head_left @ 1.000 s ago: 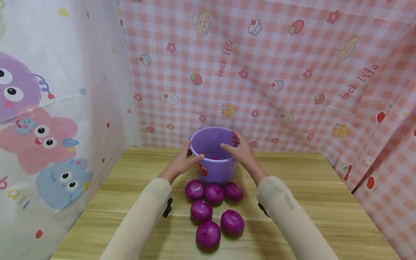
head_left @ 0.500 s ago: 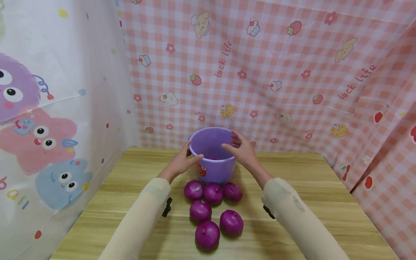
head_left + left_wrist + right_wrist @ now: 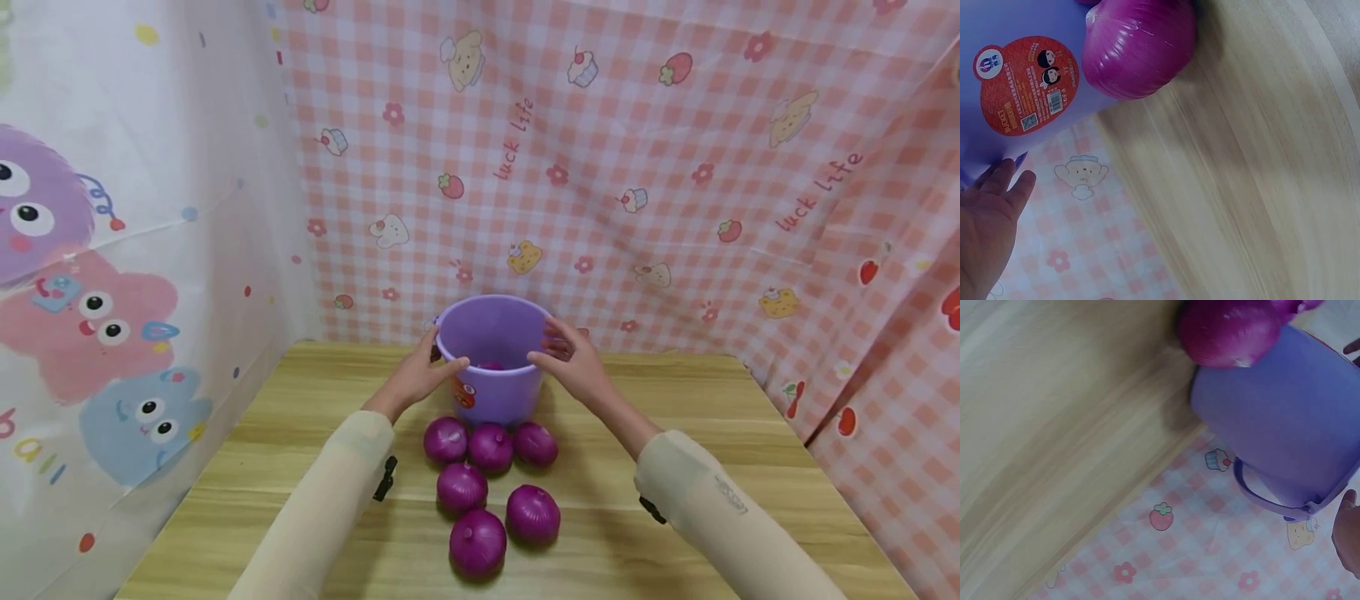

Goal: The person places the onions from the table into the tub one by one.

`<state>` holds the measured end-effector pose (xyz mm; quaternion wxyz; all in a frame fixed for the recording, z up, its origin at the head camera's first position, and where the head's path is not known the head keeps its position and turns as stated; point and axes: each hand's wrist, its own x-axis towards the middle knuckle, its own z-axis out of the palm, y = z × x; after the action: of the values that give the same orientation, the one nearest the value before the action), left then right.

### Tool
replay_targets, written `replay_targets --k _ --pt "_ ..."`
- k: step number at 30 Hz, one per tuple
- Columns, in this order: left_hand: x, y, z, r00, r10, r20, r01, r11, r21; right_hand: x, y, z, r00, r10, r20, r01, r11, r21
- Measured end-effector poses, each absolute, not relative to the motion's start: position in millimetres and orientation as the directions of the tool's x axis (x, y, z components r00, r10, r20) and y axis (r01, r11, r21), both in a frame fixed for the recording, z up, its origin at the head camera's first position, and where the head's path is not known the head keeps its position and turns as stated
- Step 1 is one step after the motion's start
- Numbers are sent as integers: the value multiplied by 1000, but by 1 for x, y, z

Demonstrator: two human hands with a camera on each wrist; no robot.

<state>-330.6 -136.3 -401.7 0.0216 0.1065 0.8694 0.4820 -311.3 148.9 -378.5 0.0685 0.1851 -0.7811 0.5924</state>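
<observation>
A lilac plastic bucket (image 3: 510,396) with a red sticker (image 3: 1030,87) stands upright toward the back of the table. Inside it, a bit of purple (image 3: 491,365) shows low down; the rest of the inside is hidden. My left hand (image 3: 418,377) holds the bucket's left rim, thumb over the edge and fingers outside. At the right rim, my right hand (image 3: 577,367) has thumb and fingers spread, with the thumb near the front edge. Several red onions sit before the bucket, among them a left onion (image 3: 446,440), a right one (image 3: 536,444) and the nearest one (image 3: 477,543).
The wooden table (image 3: 675,500) ends at a pink checked cloth (image 3: 570,125) hanging behind. A white cartoon-print cloth (image 3: 210,167) hangs on the left. The bucket's lilac handle (image 3: 1266,503) hangs down its right side.
My right hand has shifted right and slightly lower, its fingers drawn from within the bucket's opening toward its right rim. My left hand, the bucket and the onions stay in place.
</observation>
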Motion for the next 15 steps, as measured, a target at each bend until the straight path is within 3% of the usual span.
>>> replay_targets --k 15 --pt "-333 -136 -403 -978 203 54 150 491 858 -281 189 -410 -928 -245 282 -343 258 -903"
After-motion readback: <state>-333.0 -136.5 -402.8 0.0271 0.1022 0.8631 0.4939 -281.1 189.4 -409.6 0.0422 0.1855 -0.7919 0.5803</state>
